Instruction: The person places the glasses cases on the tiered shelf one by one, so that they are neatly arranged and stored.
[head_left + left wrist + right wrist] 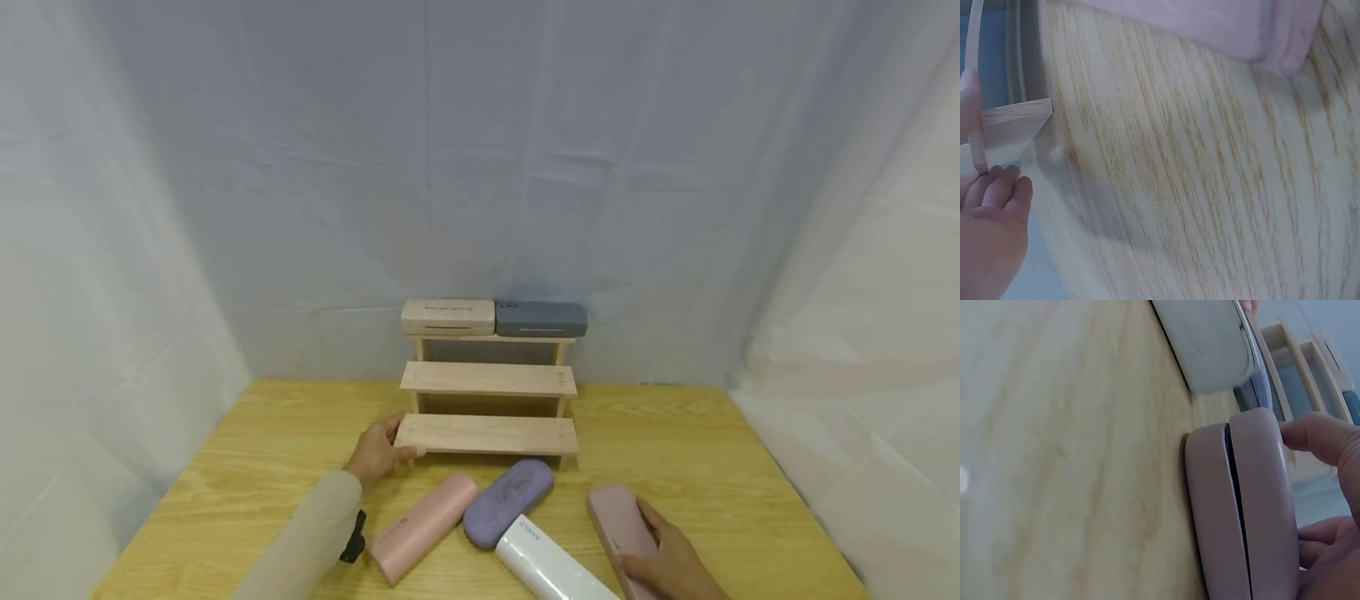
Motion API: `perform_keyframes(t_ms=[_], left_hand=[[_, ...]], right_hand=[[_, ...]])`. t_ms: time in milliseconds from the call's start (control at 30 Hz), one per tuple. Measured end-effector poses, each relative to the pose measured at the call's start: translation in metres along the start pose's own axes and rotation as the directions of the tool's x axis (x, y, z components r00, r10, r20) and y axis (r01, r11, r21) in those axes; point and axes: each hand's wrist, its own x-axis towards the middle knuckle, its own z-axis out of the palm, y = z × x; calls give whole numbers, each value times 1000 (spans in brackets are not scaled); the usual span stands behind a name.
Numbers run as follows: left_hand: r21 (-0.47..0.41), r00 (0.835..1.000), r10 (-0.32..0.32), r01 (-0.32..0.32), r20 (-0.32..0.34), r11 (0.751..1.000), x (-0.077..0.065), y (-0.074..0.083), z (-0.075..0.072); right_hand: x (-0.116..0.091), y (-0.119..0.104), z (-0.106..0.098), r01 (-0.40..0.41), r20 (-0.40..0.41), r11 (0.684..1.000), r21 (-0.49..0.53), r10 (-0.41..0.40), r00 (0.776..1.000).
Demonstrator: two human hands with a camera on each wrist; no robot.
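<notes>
My left hand [378,452] grips the left end of the lowest board on a three-step wooden display stand [487,433]. In the left wrist view, the fingers of that hand [997,219] curl under the board's edge. Over at the right, my right hand [671,558] holds a dusty-pink glasses case [618,525]. The right wrist view shows this closed case [1263,506] lying on the table, a dark seam running between its halves. Part of the right hand is cut off by the frame there.
On the stand's top step sit a beige glasses case [448,317] and a blue-grey one [542,319], side by side. A rose-pink case [423,529], a purple case [508,502] and a white case [551,562] lie on the wooden table [247,467] before it. White sheets [480,167] surround the table.
</notes>
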Motion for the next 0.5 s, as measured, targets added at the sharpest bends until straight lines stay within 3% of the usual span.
perform_keyframes(t_ms=[167, 500], left_hand=[[7, 1000, 1, -1, 5, 1000, 1, -2, 0], [-9, 1000, -13, 13, 15, 1000, 2, -3, 0]], right_hand=[[11, 2, -8, 23, 48, 1000, 22, -24, 999], [38, 10, -21, 142, 91, 989, -46, -137, 986]])
